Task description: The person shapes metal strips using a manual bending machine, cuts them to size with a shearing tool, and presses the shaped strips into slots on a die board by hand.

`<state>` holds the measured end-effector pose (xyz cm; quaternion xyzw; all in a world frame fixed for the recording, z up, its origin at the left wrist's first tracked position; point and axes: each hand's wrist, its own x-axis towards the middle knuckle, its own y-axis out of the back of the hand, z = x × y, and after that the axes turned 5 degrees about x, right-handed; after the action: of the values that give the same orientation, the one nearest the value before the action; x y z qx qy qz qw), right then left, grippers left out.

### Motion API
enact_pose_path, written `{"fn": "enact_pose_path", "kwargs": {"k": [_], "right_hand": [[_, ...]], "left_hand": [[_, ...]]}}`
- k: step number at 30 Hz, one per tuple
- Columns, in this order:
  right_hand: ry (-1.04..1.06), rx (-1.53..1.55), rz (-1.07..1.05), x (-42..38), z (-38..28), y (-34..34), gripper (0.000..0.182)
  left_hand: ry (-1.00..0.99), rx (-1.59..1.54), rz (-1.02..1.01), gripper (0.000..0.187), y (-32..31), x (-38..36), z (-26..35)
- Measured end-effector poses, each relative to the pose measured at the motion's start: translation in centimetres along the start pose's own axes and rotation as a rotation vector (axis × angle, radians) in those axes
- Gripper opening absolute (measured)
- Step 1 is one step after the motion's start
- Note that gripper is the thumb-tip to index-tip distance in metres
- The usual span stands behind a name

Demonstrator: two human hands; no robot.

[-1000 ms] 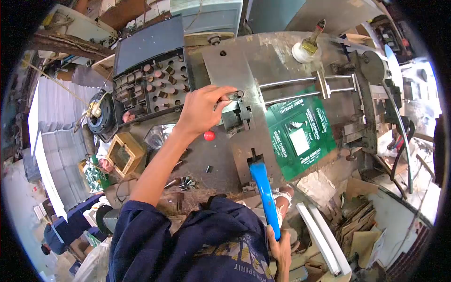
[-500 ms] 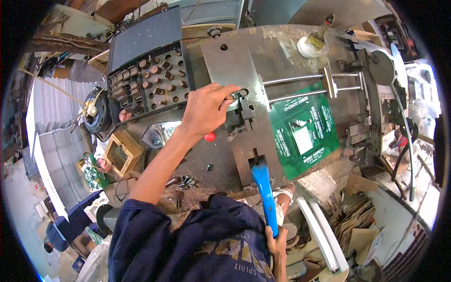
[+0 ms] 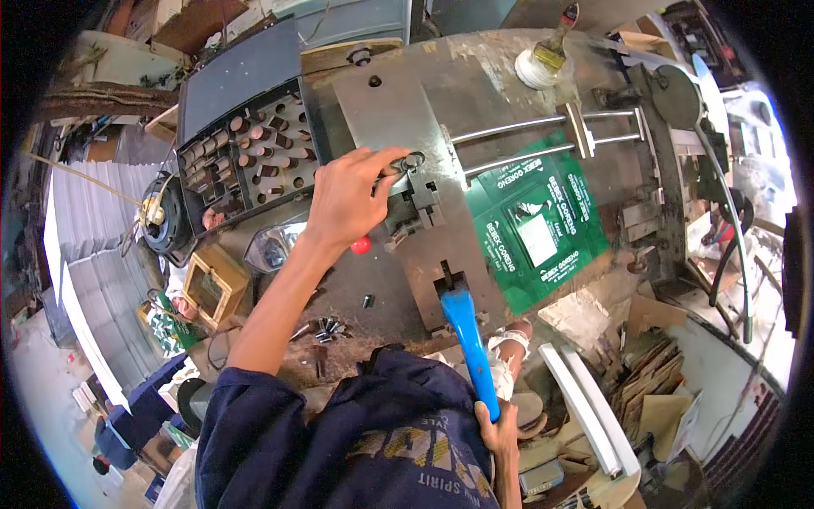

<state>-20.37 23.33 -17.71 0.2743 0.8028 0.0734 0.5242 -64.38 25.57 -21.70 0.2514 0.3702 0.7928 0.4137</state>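
My left hand [image 3: 352, 197] is closed in a pinch at the metal machine bed, its fingertips around a small dark metal piece [image 3: 412, 161] with a round end. Just below sit dark stepped metal blocks [image 3: 425, 202]. My right hand [image 3: 500, 427] wraps round the lower end of a blue lever handle [image 3: 467, 342], which slants down from a slot in the bed. A green printed sheet [image 3: 543, 225] marked "BEBEK GORENG" lies flat to the right of the bed, under two metal rods [image 3: 517, 159]. A red ball knob [image 3: 362, 245] shows beside my left wrist.
An open dark case [image 3: 246, 153] of metal punches stands at the back left. Small metal pieces [image 3: 328, 329] lie near the bench's front edge. A brush [image 3: 555, 47] stands in a white pot [image 3: 536, 72] at the back. A wooden box [image 3: 216, 284] is at left.
The view has shifted, so the bench appears a little further left and higher. Both hands keep their holds on the small metal piece and the blue lever handle.
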Motion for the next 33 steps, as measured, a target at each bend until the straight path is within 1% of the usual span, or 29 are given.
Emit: {"fn": "enact_pose_path", "kwargs": {"k": [2, 3, 5, 6, 8, 9, 11, 12, 14, 15, 16, 17, 19, 20, 21, 22, 24, 25, 27, 28, 31, 33], "right_hand": [[0.203, 0.012, 0.212, 0.2, 1.4, -1.1, 0.043], [0.206, 0.009, 0.214, 0.1, 1.5, -0.8, 0.043], [0.064, 0.043, 0.068, -0.2, 1.4, -0.3, 0.046], [0.067, 0.044, 0.064, -0.2, 1.1, -0.1, 0.046], [-0.030, 0.035, -0.008, 0.1, 0.4, 0.1, 0.046], [-0.031, 0.038, -0.011, 0.1, 0.7, -0.4, 0.046], [0.204, 0.159, 0.128, 0.8, 0.8, -1.0, 0.046], [0.217, 0.156, 0.122, 1.2, 0.3, -0.5, 0.046], [-0.020, 0.081, -0.068, 0.1, -0.6, 0.6, 0.048], [-0.014, 0.089, -0.065, 0.6, 0.5, 0.1, 0.048], [0.159, 0.047, 0.066, 0.8, 2.5, -0.8, 0.047], [0.327, 0.000, 0.201, 1.1, 3.2, -1.6, 0.049], [0.361, 0.046, 0.256, 1.4, 4.5, -1.9, 0.048], [0.222, 0.090, 0.136, 0.9, 2.3, -0.9, 0.044], [0.074, 0.137, 0.014, 0.4, 0.6, -0.1, 0.045], [0.073, 0.138, 0.012, 0.2, -0.4, 0.4, 0.045], [-0.148, 0.047, -0.133, 0.2, -1.5, 1.0, 0.047], [-0.148, 0.051, -0.132, 0.4, -0.8, 0.6, 0.047], [0.126, 0.120, 0.070, 0.7, 1.7, -0.7, 0.042], [0.129, 0.118, 0.075, 0.7, 2.7, -1.0, 0.042], [0.199, -0.002, 0.156, 0.4, 2.8, -0.7, 0.044], [-0.044, 0.000, 0.026, -0.7, -1.5, 0.6, 0.048]], "left_hand": [[0.006, -0.002, -0.018, 0.036, 0.1, 0.0, 0.1], [0.024, -0.001, -0.022, 0.036, 0.2, 0.1, 0.1], [0.013, 0.011, -0.018, 0.036, 0.7, -0.1, 0.0], [0.000, 0.022, -0.015, 0.036, 0.9, -0.2, 0.0], [-0.014, 0.012, -0.006, 0.037, 1.1, -0.2, -0.1], [-0.030, -0.003, 0.003, 0.037, 1.2, -0.2, -0.1], [-0.035, 0.011, -0.015, 0.036, 1.4, 0.1, -0.4], [-0.044, 0.027, -0.030, 0.036, 1.6, 0.4, -0.7], [-0.025, 0.018, -0.036, 0.035, 1.2, -0.2, -0.5], [-0.025, 0.012, -0.029, 0.035, 1.3, 0.1, -0.5], [-0.031, 0.013, -0.034, 0.035, 1.3, 0.1, -0.5], [-0.038, 0.015, -0.026, 0.036, 1.3, 0.0, -0.4], [-0.047, 0.011, -0.011, 0.036, 1.2, 0.0, -0.4], [-0.043, 0.017, -0.012, 0.037, 1.3, 0.1, -0.4], [-0.038, 0.022, -0.022, 0.037, 1.3, 0.0, -0.4], [-0.036, 0.024, -0.024, 0.037, 1.2, -0.1, -0.4], [-0.096, -0.002, 0.007, 0.037, 0.9, 0.1, -0.7], [-0.100, -0.001, 0.006, 0.037, 0.9, 0.0, -0.7], [-0.045, 0.007, -0.024, 0.038, 0.8, 0.0, -0.4], [-0.048, 0.004, -0.020, 0.038, 0.9, 0.1, -0.3], [-0.008, 0.011, -0.048, 0.036, 1.5, 0.3, -0.4], [-0.107, 0.082, -0.150, 0.034, 2.0, 1.3, -1.6]]}}
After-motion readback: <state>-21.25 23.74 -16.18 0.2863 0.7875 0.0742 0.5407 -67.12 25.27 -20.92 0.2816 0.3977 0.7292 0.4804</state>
